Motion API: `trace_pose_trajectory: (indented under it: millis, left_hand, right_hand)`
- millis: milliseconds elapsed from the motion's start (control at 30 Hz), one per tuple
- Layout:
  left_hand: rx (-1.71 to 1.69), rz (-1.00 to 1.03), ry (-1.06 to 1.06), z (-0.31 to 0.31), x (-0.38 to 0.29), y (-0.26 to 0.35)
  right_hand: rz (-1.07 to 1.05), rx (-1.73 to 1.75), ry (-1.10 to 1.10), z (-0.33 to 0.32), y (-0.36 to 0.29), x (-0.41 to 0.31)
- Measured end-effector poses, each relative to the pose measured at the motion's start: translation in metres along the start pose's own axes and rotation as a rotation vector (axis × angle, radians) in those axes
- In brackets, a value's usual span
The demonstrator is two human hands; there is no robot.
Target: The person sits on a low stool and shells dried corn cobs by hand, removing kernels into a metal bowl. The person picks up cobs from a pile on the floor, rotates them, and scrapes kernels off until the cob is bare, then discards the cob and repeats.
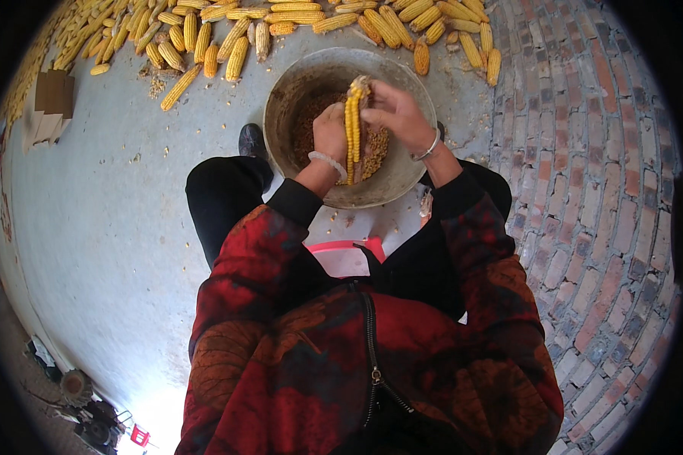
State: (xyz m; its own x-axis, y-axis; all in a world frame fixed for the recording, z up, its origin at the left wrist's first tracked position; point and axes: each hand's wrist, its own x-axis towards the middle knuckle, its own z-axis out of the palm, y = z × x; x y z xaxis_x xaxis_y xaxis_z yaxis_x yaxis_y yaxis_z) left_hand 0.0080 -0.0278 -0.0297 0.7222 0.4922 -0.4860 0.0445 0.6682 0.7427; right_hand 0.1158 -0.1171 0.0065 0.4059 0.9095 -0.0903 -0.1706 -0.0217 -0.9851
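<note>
A partly shelled ear of yellow corn (353,131) stands on end above a wide round metal basin (284,74). Rows of kernels remain along its left side, while a strip on its right shows bare cob. My right hand (401,116) grips its upper right side, thumb against the cob and fingers near the husky top end. Curled against the ear's left edge is my left hand (330,133); its fingertips are partly hidden. Loose kernels (378,151) cover the basin's bottom, beneath both hands.
Many ears of corn (296,16) lie heaped along the far floor. A cardboard box (54,94) stands at the left. Brick surface (580,170) borders the concrete floor (102,193) on the right. The basin sits between my knees, with a pink-rimmed object (333,247) below it.
</note>
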Motion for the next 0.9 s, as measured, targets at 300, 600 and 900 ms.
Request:
trace_pose_trajectory:
  millis: [300,600,900]
  left_hand:
    - [0.124,0.049,-0.120,0.009,-0.007,0.002]
    - [0.076,0.120,-0.058,0.011,-0.009,0.004]
    - [-0.066,-0.158,-0.144,0.009,-0.014,0.016]
  right_hand:
    - [-0.030,0.196,0.145,-0.015,0.003,0.008]
    - [0.183,0.175,0.112,-0.015,-0.001,0.006]
    - [0.081,0.087,0.068,-0.009,-0.003,0.007]
